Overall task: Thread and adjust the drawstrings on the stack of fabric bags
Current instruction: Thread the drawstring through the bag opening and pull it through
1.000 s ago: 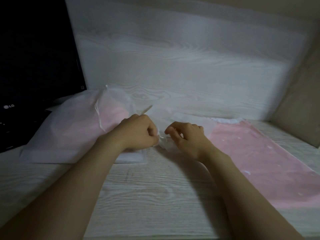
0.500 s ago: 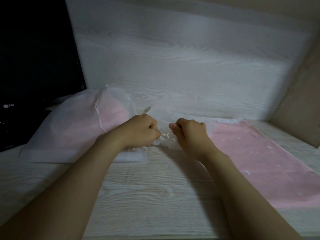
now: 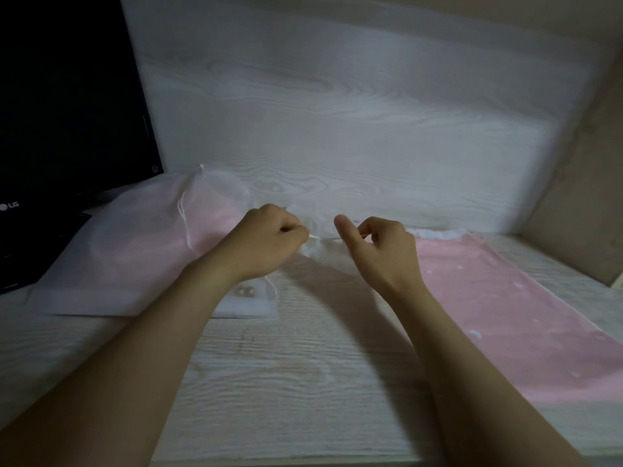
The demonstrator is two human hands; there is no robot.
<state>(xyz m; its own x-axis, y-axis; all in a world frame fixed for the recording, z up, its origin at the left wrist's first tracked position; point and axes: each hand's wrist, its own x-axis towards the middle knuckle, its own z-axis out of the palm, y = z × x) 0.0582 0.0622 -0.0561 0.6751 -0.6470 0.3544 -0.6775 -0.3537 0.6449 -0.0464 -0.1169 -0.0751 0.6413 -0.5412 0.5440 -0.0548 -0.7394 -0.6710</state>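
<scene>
A small sheer white bag (image 3: 315,247) hangs bunched between my two hands above the desk. My left hand (image 3: 266,242) pinches its white drawstring (image 3: 315,236) at the left. My right hand (image 3: 381,247) has its fingers curled round the bag's other side, thumb sticking up. A stack of white and pink translucent fabric bags (image 3: 135,251) lies at the left, with a loose drawstring (image 3: 184,217) across the top one. A small flat white bag (image 3: 249,303) lies under my left wrist.
A pink cloth (image 3: 505,318) with white specks is spread on the right of the pale wood-grain desk (image 3: 303,382). A black monitor (image 3: 67,112) stands at the back left. A white panel closes the back, a beige wall the right.
Both hands have lifted a little and drawn apart, stretching the drawstring and the small bag's mouth between them. My right thumb now points up.
</scene>
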